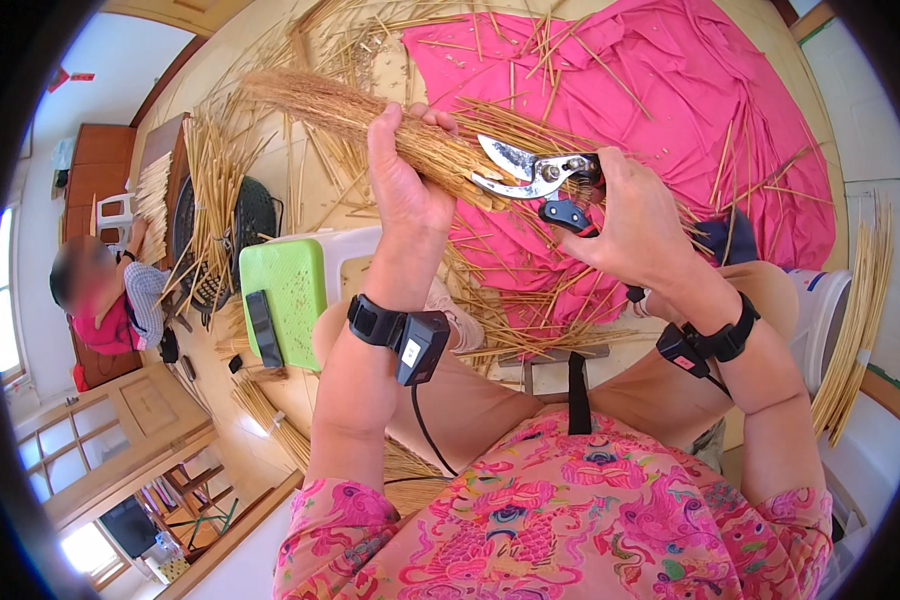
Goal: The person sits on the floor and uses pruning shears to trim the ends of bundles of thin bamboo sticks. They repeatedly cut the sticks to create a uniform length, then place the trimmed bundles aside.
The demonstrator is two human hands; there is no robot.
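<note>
My left hand (402,180) grips a thick bundle of dry straw stalks (340,108) that points up and to the left, its brushy end fanning out at the far end. My right hand (638,222) holds metal pruning shears (530,172) with dark handles. The curved blades are apart and set against the cut end of the bundle, just right of my left thumb. Both wrists wear black bands with small devices.
A pink cloth (670,110) strewn with cut straw covers the floor ahead. A green and white plastic stool (295,290) with a dark phone stands at my left knee. Another person (105,300) sits at far left. Long stalks (855,330) lean by a white bucket (820,310) at right.
</note>
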